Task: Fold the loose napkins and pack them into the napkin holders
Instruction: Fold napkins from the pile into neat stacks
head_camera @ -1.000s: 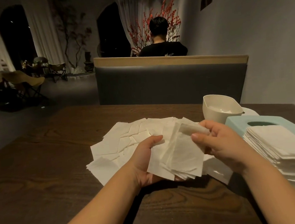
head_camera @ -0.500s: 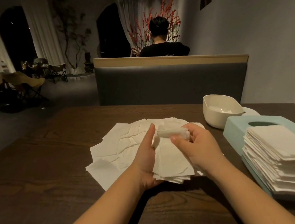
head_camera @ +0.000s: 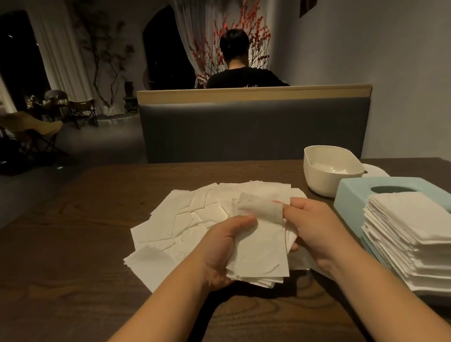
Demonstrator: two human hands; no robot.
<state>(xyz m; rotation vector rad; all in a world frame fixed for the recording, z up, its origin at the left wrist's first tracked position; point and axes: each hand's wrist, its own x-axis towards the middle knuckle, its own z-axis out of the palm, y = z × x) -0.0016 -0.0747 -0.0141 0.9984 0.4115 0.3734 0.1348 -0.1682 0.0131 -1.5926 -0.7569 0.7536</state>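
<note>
- Two hands meet at frame centre over a small stack of folded napkins [head_camera: 256,251]: the left hand [head_camera: 222,250] cups it from below-left, fingers curled round its edge.
- The right hand [head_camera: 312,225] pinches the top napkin's folded-over edge [head_camera: 260,212] at the stack's upper end.
- Half a second ago, the left thumb stood upright; now it lies across the stack.
- Loose napkins [head_camera: 195,216], thin and white, fan across the dark wood-grain table [head_camera: 61,274].
- Centre right: a white oval holder [head_camera: 328,170] and a pale blue holder [head_camera: 362,197], with a tall napkin pile [head_camera: 428,237] just in front.
</note>
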